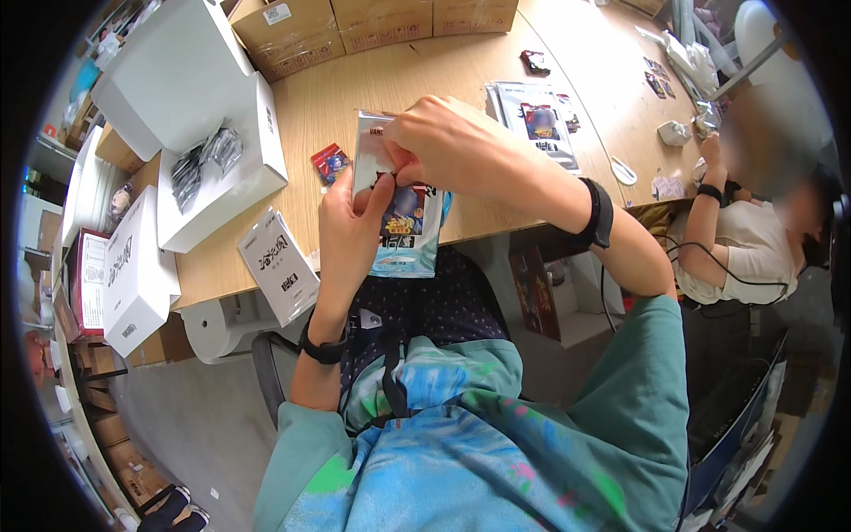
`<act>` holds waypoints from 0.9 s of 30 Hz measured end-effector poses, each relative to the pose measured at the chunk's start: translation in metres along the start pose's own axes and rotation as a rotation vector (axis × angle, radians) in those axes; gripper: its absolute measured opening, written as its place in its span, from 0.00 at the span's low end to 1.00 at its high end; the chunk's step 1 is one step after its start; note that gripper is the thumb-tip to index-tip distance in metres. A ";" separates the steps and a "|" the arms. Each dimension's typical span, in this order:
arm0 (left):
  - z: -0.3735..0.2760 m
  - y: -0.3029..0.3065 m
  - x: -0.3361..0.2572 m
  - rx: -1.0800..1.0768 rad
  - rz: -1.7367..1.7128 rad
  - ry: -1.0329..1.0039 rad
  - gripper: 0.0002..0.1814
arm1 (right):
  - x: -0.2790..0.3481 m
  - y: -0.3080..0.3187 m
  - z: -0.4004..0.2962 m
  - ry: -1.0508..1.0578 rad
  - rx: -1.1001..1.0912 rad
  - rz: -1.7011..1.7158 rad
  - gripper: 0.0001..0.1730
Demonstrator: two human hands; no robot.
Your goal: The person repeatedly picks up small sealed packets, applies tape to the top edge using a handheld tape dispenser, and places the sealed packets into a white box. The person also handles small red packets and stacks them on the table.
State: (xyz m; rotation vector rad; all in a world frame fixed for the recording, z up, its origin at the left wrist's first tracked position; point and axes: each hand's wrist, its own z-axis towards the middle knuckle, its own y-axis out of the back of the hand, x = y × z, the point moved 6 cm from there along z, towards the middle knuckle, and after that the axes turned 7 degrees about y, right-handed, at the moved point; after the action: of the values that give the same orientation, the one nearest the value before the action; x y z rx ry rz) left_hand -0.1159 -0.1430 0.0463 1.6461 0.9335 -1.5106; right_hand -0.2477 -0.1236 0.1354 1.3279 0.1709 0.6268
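Observation:
A silvery printed foil pouch (409, 256) lies at the table's front edge, below both my hands. My left hand (356, 219) rests on its left side with thumb and fingers pinched on a small dark item (380, 177), too covered to name. From the right, my right hand (425, 143) reaches across the pouch, its fingertips meeting the left thumb at the same item. A small red printed packet (330, 163) lies just left of the pouch. More foil pouches (538, 123) are stacked to the right, with a small printed packet on top.
At the left stands an open white box (269, 156) holding dark glossy packets. White printed packs (279, 266) overhang the table edge. Cardboard cartons (389, 26) line the back. A small card stack (535, 62) and a white oval object (623, 171) lie rightward. Another person (738, 259) sits at right.

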 end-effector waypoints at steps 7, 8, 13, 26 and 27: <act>-0.003 -0.006 0.002 0.074 -0.023 -0.108 0.18 | -0.025 -0.002 -0.009 -0.098 -0.214 -0.030 0.28; -0.007 -0.010 -0.003 0.095 -0.081 -0.127 0.18 | -0.035 -0.007 -0.011 -0.179 -0.096 0.191 0.31; -0.010 -0.015 -0.009 0.156 -0.036 -0.128 0.20 | -0.048 -0.024 -0.026 -0.290 0.042 0.782 0.20; -0.017 -0.026 0.013 0.286 -0.043 0.051 0.20 | -0.039 -0.025 -0.060 -0.388 -0.031 0.771 0.22; -0.023 -0.030 0.012 0.303 -0.138 0.121 0.14 | -0.037 -0.023 -0.069 -0.399 -0.050 0.665 0.21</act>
State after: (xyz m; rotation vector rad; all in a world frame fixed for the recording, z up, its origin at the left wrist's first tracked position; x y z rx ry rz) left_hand -0.1302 -0.1080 0.0356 1.9396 0.9338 -1.7289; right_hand -0.3018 -0.0866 0.0876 1.4312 -0.6323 0.8921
